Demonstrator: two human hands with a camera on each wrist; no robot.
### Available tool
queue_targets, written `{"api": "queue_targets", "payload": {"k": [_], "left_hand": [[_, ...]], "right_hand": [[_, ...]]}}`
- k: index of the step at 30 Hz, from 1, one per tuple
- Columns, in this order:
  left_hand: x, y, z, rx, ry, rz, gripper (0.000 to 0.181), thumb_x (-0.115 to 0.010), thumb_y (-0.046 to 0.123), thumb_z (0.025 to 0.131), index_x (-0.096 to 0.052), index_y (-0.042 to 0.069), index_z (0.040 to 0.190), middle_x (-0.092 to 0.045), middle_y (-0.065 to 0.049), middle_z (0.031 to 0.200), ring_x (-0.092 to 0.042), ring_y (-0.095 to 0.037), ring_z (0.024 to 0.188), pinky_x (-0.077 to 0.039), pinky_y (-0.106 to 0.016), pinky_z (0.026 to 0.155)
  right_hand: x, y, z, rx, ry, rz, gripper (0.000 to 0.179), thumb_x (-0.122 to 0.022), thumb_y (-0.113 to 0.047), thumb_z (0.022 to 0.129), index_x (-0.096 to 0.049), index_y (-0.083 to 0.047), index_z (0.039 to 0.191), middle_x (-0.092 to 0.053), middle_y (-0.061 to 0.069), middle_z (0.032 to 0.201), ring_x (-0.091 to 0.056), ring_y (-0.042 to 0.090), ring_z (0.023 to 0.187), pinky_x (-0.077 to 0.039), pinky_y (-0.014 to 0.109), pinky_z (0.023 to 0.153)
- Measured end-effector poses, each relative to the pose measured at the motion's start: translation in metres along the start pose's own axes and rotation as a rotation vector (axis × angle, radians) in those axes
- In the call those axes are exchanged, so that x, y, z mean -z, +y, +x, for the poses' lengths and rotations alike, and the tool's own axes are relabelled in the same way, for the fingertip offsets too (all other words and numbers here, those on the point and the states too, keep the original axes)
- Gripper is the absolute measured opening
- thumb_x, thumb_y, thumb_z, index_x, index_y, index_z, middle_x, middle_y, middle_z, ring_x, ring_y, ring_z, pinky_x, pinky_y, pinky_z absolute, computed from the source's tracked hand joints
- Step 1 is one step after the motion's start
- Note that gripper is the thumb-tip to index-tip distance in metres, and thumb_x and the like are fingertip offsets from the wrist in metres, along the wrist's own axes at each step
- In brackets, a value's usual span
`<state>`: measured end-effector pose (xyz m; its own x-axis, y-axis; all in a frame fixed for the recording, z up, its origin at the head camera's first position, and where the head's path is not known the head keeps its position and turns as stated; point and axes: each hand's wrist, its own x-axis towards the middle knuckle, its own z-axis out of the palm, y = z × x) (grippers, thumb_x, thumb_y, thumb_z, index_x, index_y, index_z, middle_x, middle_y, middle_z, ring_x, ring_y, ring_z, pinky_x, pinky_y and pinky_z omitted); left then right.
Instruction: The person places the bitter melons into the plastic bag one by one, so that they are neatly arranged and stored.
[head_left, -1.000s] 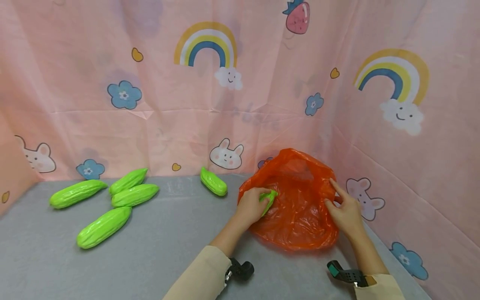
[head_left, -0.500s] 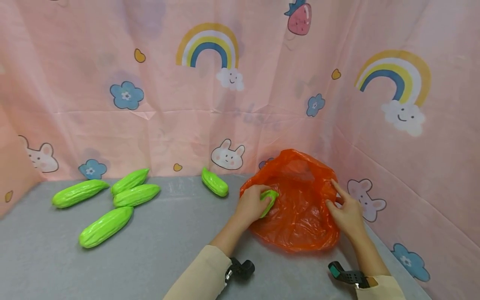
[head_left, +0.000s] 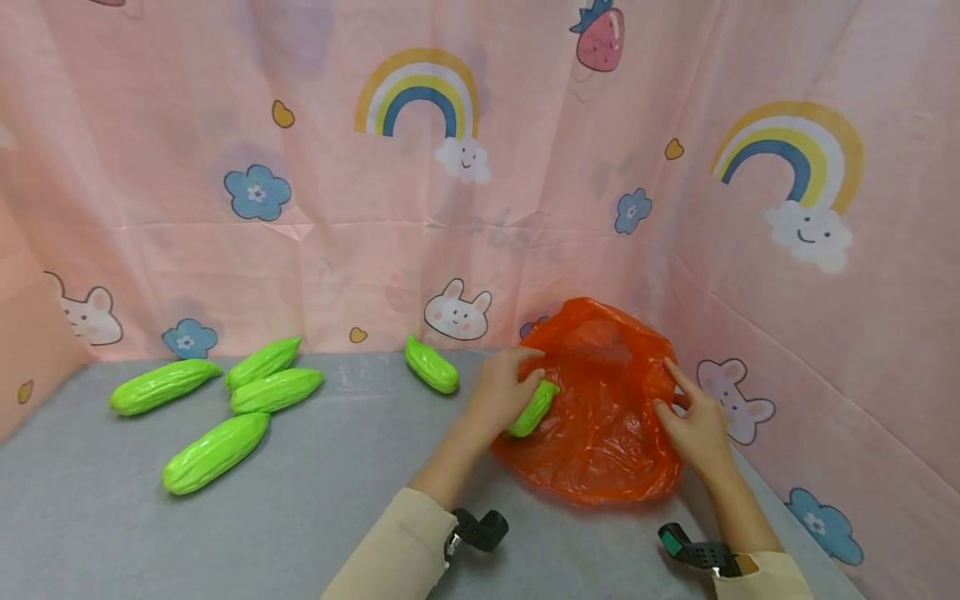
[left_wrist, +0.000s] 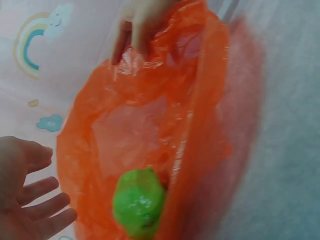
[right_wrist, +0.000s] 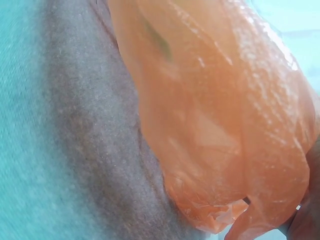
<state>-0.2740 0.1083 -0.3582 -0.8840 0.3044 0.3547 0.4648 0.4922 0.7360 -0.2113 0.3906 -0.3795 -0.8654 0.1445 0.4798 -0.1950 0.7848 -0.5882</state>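
Note:
An orange-red plastic bag (head_left: 600, 442) lies on the table with its mouth spread toward me. Just inside its left side rests a bright green ridged bitter melon (head_left: 536, 408), also seen in the left wrist view as a green end (left_wrist: 137, 202). Beside that melon is my left hand (head_left: 498, 398), its fingers extended and apart from it. My right hand (head_left: 697, 427) pinches the bag's right rim between thumb and fingers. In the right wrist view the bag (right_wrist: 210, 110) fills much of the picture, and a faint green patch shows through the film.
Several more green bitter melons lie on the grey table (head_left: 352, 500): a cluster at the left, including a front melon (head_left: 216, 454), and a lone short melon (head_left: 432, 365) left of the bag. A pink printed cloth (head_left: 337, 275) walls the back and sides.
My left hand has let go of the bitter melon, its fingers opening and lifting slightly up and left. The melon stays in the bag. My right hand keeps its pinch on the rim.

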Motion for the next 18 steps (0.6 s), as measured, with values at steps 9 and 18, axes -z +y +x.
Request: {"api": "queue_targets", "payload": {"k": [9, 18], "left_hand": [[0.027, -0.012, 0.002, 0.039, 0.189, -0.088, 0.028, -0.062, 0.021, 0.099, -0.071, 0.013, 0.124, -0.068, -0.01, 0.129, -0.065, -0.03, 0.118, -0.056, -0.048, 0.097], [0.045, -0.037, 0.007, 0.105, 0.353, -0.085, 0.028, -0.068, 0.014, 0.094, -0.073, 0.011, 0.121, -0.071, -0.012, 0.122, -0.065, -0.031, 0.114, -0.055, -0.046, 0.098]], "right_hand": [[-0.001, 0.001, 0.0, 0.007, 0.008, -0.006, 0.063, -0.063, -0.005, 0.094, -0.043, -0.005, 0.153, -0.058, 0.037, 0.133, -0.067, 0.055, 0.104, -0.062, 0.047, 0.071], [-0.002, 0.002, 0.001, 0.011, 0.008, -0.014, 0.063, -0.062, -0.004, 0.093, -0.042, -0.005, 0.153, -0.06, 0.036, 0.132, -0.067, 0.055, 0.104, -0.061, 0.05, 0.074]]}}
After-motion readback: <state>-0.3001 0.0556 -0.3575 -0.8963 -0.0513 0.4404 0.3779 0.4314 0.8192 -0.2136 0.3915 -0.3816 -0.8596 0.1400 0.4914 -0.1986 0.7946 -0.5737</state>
